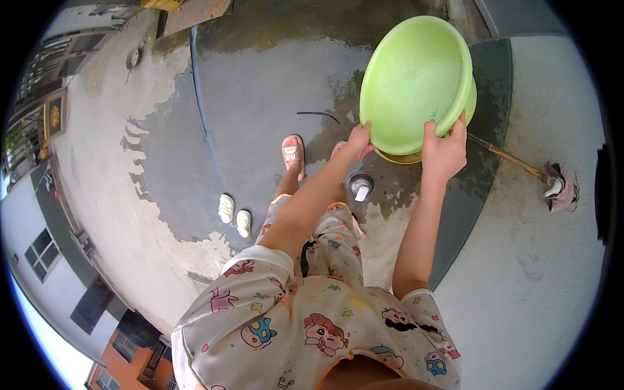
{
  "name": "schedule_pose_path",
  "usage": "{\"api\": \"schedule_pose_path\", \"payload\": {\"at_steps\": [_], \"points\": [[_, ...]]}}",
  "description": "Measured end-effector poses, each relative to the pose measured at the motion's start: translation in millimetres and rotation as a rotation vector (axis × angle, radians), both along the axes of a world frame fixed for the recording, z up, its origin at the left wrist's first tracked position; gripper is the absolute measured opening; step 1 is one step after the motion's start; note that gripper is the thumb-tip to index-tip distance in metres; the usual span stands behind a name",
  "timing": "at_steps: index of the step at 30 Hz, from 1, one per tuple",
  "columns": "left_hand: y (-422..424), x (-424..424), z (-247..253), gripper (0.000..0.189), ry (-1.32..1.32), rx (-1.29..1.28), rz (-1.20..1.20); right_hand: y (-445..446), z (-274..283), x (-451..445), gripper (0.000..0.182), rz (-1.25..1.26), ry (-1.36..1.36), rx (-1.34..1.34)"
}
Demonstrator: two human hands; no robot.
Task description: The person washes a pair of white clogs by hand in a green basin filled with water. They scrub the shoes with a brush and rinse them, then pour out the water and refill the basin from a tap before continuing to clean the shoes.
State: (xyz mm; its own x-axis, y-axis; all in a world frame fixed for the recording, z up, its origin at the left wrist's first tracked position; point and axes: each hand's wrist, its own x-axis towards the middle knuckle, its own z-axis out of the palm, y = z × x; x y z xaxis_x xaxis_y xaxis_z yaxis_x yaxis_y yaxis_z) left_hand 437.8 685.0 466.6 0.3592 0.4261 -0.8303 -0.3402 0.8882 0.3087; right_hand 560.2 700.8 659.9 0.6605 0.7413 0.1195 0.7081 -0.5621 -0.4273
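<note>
A light green plastic basin [414, 78] is tilted up on its side, its hollow turned towards me. My left hand [360, 139] grips the rim at the lower left. My right hand [444, 150] holds the rim at the lower right, thumb on the inner side. Behind the basin, another light green rounded part [471, 101] shows at the right and a yellowish rim [399, 159] peeks out below; how they join is hidden. On the floor under my arms sits a small metal bowl [371, 181] with a white object [361, 192] in it.
A wooden-handled mop [517, 164] leans at the right wall [536, 273], its head up. A blue hose [199, 92] crosses the wet concrete floor [258, 92]. A dark strip [318, 114] lies ahead of my pink slipper [293, 155]. Small white shoes [226, 208] stand left.
</note>
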Motion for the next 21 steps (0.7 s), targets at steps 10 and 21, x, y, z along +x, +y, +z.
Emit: {"api": "schedule_pose_path", "payload": {"at_steps": [10, 21], "points": [[20.4, 19.1, -9.5, 0.04, -0.56, 0.027, 0.181, 39.0, 15.4, -83.1, 0.022, 0.536, -0.346, 0.233], [10.9, -49.4, 29.0, 0.043, 0.051, 0.208, -0.053, -57.7, -82.9, 56.1, 0.034, -0.429, 1.066, 0.422]]}}
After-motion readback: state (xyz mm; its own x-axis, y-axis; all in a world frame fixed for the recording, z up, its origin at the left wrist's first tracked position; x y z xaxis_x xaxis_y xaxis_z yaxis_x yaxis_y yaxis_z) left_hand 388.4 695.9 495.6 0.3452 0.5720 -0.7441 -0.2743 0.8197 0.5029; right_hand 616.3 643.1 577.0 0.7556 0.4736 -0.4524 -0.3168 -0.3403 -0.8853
